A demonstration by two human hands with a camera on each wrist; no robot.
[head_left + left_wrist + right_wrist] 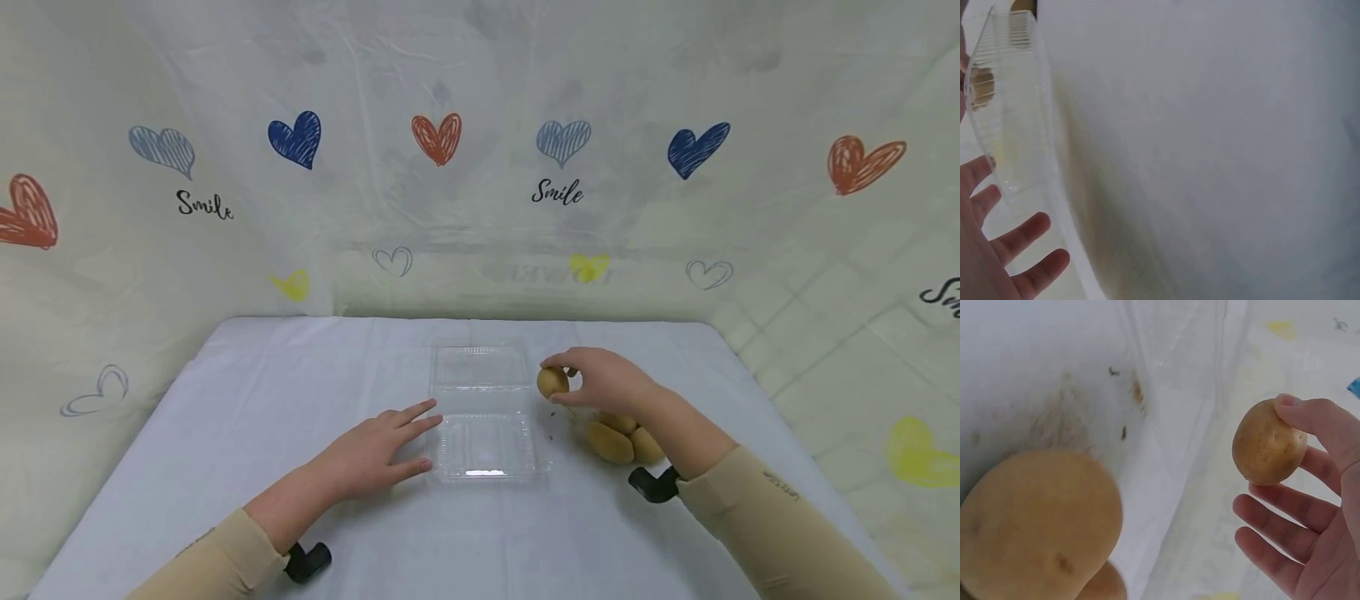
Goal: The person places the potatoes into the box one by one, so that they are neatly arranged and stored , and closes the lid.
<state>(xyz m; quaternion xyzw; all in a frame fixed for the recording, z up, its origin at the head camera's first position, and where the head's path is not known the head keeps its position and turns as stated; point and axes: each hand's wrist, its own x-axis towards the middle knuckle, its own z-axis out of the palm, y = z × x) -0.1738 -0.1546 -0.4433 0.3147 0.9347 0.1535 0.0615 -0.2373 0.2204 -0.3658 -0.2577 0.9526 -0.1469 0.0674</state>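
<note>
A clear plastic clamshell container (486, 446) lies open in the middle of the table, its lid (480, 367) folded back on the far side. My left hand (375, 454) has its fingers spread, fingertips right at the container's left edge. To the right of the lid, my right hand (611, 379) pinches a small potato (1267, 444) between thumb and fingers. In the right wrist view its lower fingers are extended away from the potato. Several more potatoes (610, 443) sit in a group below the right hand, partly hidden by the forearm.
A white cloth (315, 383) covers the table. Bits of brown dirt (1137, 390) lie on it between the potatoes and the container. Behind stands a pale backdrop (480, 217) printed with hearts. Each wrist carries a black camera mount (654, 485).
</note>
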